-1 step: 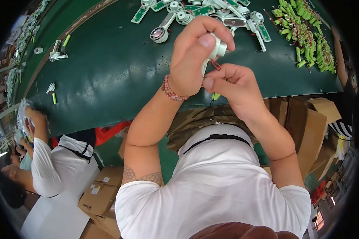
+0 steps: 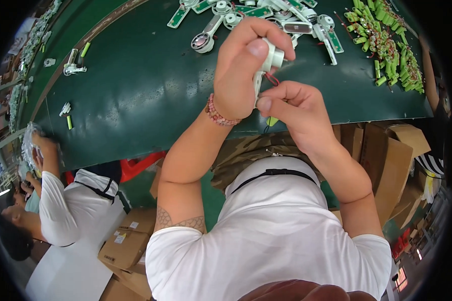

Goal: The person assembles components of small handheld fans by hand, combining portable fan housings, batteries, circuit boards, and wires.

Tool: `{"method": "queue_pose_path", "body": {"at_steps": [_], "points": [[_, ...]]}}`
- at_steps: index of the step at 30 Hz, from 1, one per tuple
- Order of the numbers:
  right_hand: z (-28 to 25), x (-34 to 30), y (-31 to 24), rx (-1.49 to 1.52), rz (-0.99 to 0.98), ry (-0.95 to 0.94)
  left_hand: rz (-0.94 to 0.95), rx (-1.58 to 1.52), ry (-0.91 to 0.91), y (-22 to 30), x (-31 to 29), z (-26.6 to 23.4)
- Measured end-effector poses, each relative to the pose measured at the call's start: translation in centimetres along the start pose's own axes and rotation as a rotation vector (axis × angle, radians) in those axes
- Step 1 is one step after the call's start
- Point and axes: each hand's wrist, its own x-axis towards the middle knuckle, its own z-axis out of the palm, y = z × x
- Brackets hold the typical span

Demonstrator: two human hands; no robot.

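My left hand (image 2: pixel 238 75) is closed around a white fan body (image 2: pixel 272 57), its round motor end showing beyond the thumb and its narrow handle pointing down. A red wire (image 2: pixel 271 79) loops out beside the handle. At the handle's lower end, the thumb and forefinger of my right hand (image 2: pixel 296 105) are pinched together; what lies between them is hidden. Just below those fingers shows part of a green cylindrical battery (image 2: pixel 271 121) with a dark wire at its end.
White fan bodies with green circuit boards (image 2: pixel 231 20) are heaped at the table's far side. Green batteries with red wires (image 2: pixel 386 47) form a pile at far right. Loose parts (image 2: pixel 73 67) lie left on the green table (image 2: pixel 140 100). Cardboard boxes (image 2: pixel 384 170) stand at right; a co-worker (image 2: pixel 60 210) is at left.
Both hands keep their hold in almost the same place. The table and the things on it sit very slightly further right in the picture.
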Motion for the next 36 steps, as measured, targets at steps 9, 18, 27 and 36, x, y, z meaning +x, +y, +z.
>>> {"method": "queue_pose_path", "body": {"at_steps": [9,18,27,36], "points": [[-0.3,-0.1,-0.8,-0.082,-0.048,-0.032,0.064,-0.033,-0.027,0.4,-0.2,-0.4],[-0.7,0.0,0.4,-0.001,0.023,-0.034,0.061,0.042,-0.082,-0.3,-0.1,-0.5],[-1.3,-0.4,0.6,0.036,0.017,-0.042,0.071,-0.012,0.002,-0.2,-0.3,0.0],[-1.6,0.4,0.6,0.035,0.012,-0.105,0.017,-0.058,-0.005,0.0,-0.3,0.1]]}}
